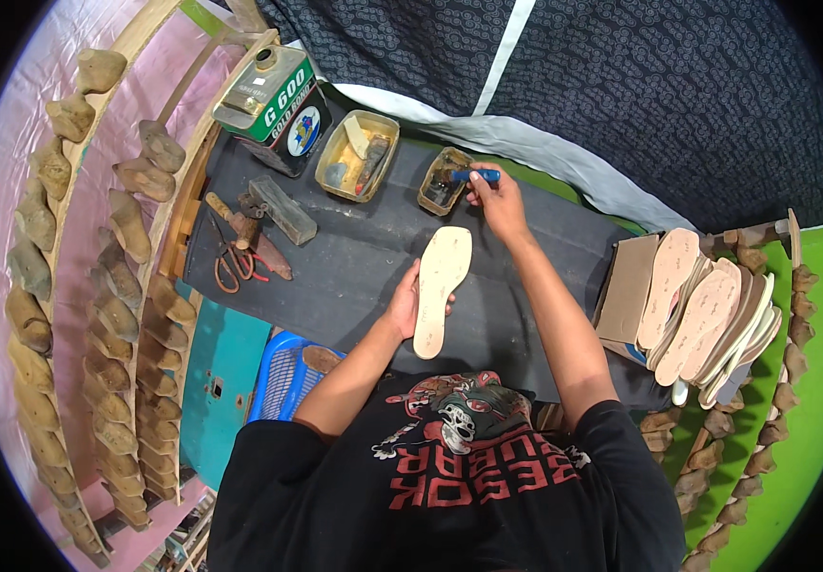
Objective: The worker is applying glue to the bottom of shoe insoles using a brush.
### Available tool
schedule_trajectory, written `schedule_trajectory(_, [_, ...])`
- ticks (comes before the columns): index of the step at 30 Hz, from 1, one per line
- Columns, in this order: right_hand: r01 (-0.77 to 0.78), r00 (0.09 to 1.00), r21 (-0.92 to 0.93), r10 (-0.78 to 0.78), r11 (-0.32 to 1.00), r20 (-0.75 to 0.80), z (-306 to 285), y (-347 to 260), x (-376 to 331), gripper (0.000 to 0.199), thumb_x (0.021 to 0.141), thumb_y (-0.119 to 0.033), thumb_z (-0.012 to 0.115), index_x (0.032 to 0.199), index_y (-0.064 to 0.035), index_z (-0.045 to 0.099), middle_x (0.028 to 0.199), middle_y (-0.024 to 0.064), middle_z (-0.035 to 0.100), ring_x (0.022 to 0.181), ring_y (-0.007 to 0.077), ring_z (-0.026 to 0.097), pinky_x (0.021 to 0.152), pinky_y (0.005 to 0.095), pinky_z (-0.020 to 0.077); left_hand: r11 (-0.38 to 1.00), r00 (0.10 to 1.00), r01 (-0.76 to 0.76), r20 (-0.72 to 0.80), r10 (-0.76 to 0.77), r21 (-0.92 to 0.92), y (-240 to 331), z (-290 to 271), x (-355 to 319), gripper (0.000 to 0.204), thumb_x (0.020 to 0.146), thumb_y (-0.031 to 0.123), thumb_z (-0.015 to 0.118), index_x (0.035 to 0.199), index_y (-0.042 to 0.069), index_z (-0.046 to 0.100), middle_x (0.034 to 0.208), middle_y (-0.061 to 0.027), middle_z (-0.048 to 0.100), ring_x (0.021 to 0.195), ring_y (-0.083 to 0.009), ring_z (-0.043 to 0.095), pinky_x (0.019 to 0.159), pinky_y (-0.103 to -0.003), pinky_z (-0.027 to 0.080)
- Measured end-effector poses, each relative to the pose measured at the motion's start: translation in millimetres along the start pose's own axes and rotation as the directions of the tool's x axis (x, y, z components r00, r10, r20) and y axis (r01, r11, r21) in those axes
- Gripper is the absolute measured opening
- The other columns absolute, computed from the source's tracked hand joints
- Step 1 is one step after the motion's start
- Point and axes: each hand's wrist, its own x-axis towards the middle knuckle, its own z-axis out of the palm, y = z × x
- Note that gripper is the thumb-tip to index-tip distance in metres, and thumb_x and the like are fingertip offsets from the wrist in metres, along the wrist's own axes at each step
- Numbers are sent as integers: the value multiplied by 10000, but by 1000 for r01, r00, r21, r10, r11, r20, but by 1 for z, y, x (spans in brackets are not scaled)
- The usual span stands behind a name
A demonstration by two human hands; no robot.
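A pale cream insole (442, 286) with a rounded toe and narrow heel lies in my left hand (405, 303), toe pointing away from me. My left fingers wrap its edge from beneath. Farther off, my right hand (495, 202) grips a brush by its blue handle (481, 175). The brush's bristle end reaches into a small worn tub (427, 202) with dark residue inside; the bristles are hard to make out against it. To the right, several similar insoles (707, 310) stand stacked on edge.
A green and black metal can (273, 110) stands at the far left, beside a yellowish tub (340, 191) holding small pieces. Nearer are a grey block (283, 210), a hammer (240, 222) and scissors (227, 267). A blue basket (283, 374) sits below. Racks of wooden shoe lasts (28, 319) line both sides.
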Motion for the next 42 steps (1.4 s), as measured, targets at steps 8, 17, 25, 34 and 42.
schedule_trajectory(8, [117,993,-247,-117,962,18,-5,-29,-22,289,993,-177,646,1246,-38,660,930,100,744,778,151,706,729,308,555,998,998,58,24,-59,18,0,-1,5,594,1023,600,412,1317,120,602,1138,-84,687,846,-253,656,699,-426,560])
schedule_trajectory(17, [82,996,-187,-77,979,34,-14,-18,-32,312,1009,-171,644,1294,-44,631,1010,63,731,848,104,683,791,276,571,986,979,148,131,-157,74,-3,14,12,716,1019,657,326,1466,126,500,1306,-136,653,833,-239,657,716,-423,573])
schedule_trajectory(25, [72,997,137,-67,988,-37,-21,0,-32,304,1019,-145,619,1299,-27,607,1007,107,730,831,146,702,750,288,573,988,976,152,152,-155,33,-8,12,21,673,1017,577,332,1488,122,485,1341,-149,640,797,-222,640,721,-410,564])
schedule_trajectory(34, [20,998,139,-10,990,-68,-22,-4,-29,307,1020,-114,616,1289,27,571,1014,146,715,854,181,717,755,292,593,989,977,135,174,-123,-56,-7,1,17,675,1033,596,314,1486,130,497,1346,-160,636,793,-217,643,734,-402,546])
schedule_trajectory(42, [-61,993,266,85,962,-82,-24,-2,-23,291,1005,-60,625,1274,20,548,1037,165,707,877,204,726,767,296,608,992,978,122,175,-114,-30,-9,4,19,720,1017,664,310,1472,144,511,1313,-142,646,810,-212,630,740,-398,535])
